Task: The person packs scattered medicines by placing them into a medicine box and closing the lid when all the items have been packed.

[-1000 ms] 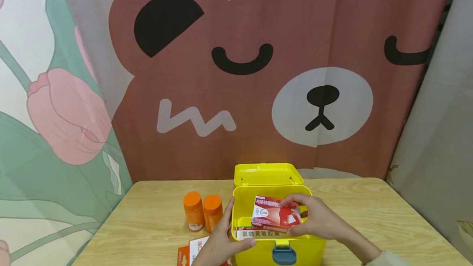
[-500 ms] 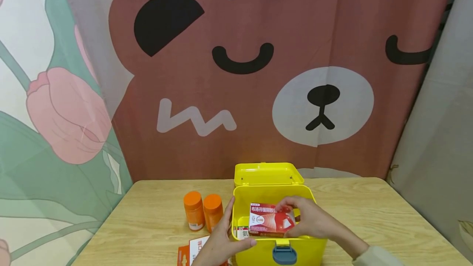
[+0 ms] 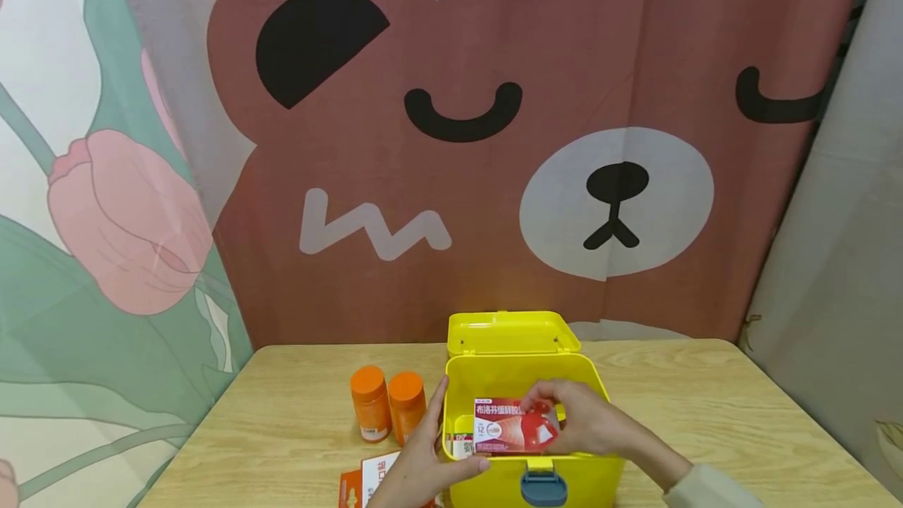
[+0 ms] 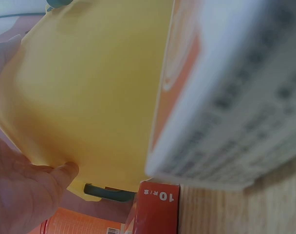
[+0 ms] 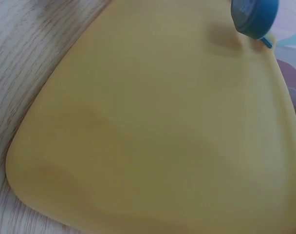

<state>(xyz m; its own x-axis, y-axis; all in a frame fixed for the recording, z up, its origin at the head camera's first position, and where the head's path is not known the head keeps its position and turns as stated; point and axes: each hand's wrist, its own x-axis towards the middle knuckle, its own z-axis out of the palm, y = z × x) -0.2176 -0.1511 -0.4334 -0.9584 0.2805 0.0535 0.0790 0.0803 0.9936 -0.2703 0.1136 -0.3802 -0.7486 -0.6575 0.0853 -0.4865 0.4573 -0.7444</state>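
A red and white ibuprofen capsule box [image 3: 497, 429] is inside the mouth of the yellow medicine chest [image 3: 578, 488], low by the front rim. My right hand [image 3: 589, 422] pinches its right end, thumb hidden behind the chest's rim side. With fingers straight along the left wall and thumb over the front corner, my left hand [image 3: 423, 465] rests on the chest. Part of another medicine box [image 3: 462, 445], white with green and red print, shows lower inside. The right wrist view shows the chest's yellow side wall [image 5: 148, 122], with the right hand out of sight.
The chest's lid [image 3: 513, 333] is raised at the back; a grey-blue latch [image 3: 543, 486] is on the front. Two orange bottles [image 3: 370, 404] stand left of the chest. A white carton [image 3: 377, 470] and an orange-red pack [image 3: 349, 488] lie by the left hand on the wooden table [image 3: 282, 414].
My right hand has lowered the ibuprofen box into the chest and slightly left, covering more of the white box below. My left hand has stayed at the chest.
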